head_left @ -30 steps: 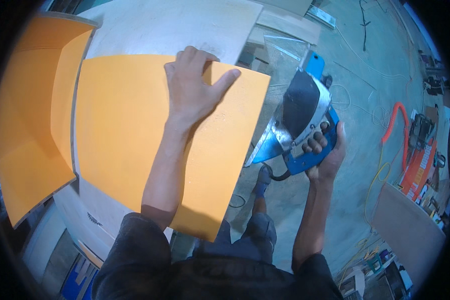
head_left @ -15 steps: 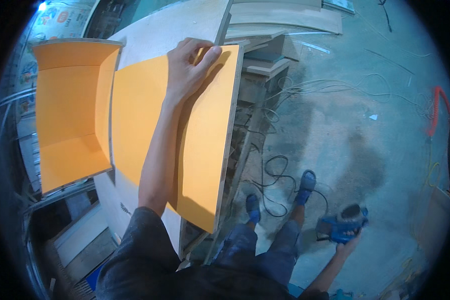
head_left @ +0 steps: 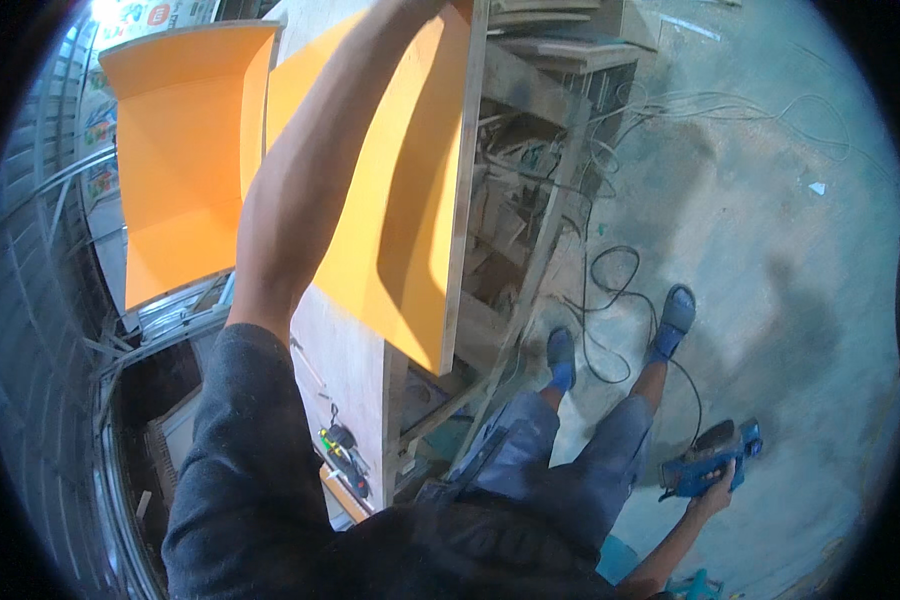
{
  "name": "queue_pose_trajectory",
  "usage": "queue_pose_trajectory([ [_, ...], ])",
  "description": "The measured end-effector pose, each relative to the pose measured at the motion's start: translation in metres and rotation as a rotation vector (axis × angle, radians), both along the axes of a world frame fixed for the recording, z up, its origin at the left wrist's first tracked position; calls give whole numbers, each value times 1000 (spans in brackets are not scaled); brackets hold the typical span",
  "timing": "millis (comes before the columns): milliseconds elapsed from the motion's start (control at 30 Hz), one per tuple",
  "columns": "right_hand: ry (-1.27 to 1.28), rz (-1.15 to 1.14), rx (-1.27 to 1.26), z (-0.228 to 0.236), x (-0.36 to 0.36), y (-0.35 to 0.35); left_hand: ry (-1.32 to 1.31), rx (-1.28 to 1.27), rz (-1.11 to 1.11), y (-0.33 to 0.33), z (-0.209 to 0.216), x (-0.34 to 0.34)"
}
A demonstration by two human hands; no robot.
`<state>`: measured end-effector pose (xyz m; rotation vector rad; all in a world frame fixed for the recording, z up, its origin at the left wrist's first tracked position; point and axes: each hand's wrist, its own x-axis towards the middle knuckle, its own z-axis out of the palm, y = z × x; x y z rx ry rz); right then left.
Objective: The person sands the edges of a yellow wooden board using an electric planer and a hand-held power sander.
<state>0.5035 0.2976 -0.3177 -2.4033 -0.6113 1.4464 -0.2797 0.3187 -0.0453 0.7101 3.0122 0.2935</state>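
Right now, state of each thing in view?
Blue power tool: gripped in right hand; running or off unclear.
Black cable: loosely looped on floor.
Orange panel: lying on pale bench, overhanging its edge.
Orange box-like piece: open side up.
Slippers: worn.
Left arm: across panel; hand cut off by frame.

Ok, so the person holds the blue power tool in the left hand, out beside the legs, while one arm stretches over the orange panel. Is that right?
Not quite: the head view shows the right hand holding the blue power tool beside the legs. One arm does stretch over the orange panel.
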Motion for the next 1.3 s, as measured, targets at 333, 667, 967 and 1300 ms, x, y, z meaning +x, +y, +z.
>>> queue_pose_trajectory([
  [333,-79,794,240,11,-60,-40,-88,215,-274,-116,15,57],
  [667,-20,859,277,19,-46,-69,-70,182,-524,-259,3,235],
  [967,-71,553,287,14,9,-144,307,-126,-761,-352,-16,260],
  [1300,-3,463,251,30,57,-228,779,-172,-788,-335,-2,261],
])
